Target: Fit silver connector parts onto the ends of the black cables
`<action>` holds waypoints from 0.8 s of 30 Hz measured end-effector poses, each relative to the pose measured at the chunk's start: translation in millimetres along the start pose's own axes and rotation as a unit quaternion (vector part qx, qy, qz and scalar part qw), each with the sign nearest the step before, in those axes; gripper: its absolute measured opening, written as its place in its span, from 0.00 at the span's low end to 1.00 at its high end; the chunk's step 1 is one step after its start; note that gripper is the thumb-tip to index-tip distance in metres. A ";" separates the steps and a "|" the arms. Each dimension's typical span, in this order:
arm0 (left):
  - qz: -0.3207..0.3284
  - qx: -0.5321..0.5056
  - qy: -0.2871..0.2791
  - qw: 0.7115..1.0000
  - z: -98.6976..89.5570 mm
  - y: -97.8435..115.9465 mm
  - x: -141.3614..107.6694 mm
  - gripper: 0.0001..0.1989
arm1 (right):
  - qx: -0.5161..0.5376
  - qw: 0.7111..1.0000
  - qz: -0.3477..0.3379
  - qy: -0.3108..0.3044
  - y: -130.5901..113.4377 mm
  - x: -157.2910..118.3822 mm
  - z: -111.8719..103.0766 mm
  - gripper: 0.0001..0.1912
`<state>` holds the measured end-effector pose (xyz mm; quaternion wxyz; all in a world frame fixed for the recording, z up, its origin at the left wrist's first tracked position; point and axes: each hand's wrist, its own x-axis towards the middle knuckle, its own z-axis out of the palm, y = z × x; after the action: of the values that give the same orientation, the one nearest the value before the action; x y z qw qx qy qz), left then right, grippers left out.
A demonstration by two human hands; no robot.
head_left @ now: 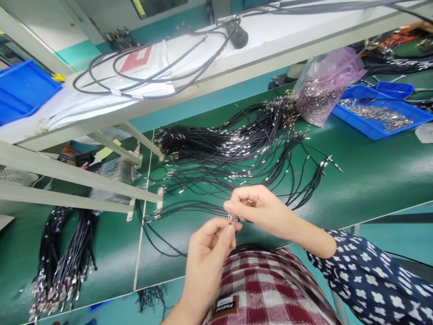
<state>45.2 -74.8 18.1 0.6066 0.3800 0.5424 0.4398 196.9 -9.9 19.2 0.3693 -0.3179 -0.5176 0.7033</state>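
Note:
Close to the table's front edge, my left hand (210, 253) pinches from below a small shiny piece (230, 218) with blue and orange glints, which looks like a metal cable fitting. My right hand (259, 208) is closed over its upper side, thumb and index finger together. Fingers cover much of the piece, so how it joins any cable cannot be made out. Behind my hands lies a loose row of black cables (199, 205). A bigger heap of black cables with metal ends (209, 146) spreads further back.
A pink plastic bag (321, 95) of small metal parts and a blue tray (361, 124) stand at the back right. Bundled cables (67, 253) lie at the left, beyond the white shelf legs (111, 198). Above the table runs a white shelf (264, 54) with coiled cable.

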 end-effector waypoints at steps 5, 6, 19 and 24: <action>0.001 -0.019 0.006 1.000 0.4 0.8 -0.5 0.10 | -0.008 1.000 0.001 0.003 0.5 -0.3 1.4 0.19; 0.000 -0.021 0.002 1.000 -0.3 0.4 -0.8 0.10 | -0.021 1.000 -0.002 0.005 -0.2 -0.7 1.3 0.20; -0.006 -0.026 -0.010 1.000 -6.2 -4.0 -0.4 0.12 | -0.029 0.999 0.027 -0.018 2.0 -5.2 2.0 0.10; -0.004 -0.022 -0.012 1.000 -5.8 -3.8 -0.7 0.12 | -0.020 0.999 0.031 -0.005 5.5 -4.5 3.4 0.06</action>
<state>39.8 -76.8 14.1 0.6229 0.3696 0.5270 0.4446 195.4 -16.5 15.1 0.3385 -0.3377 -0.5236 0.7051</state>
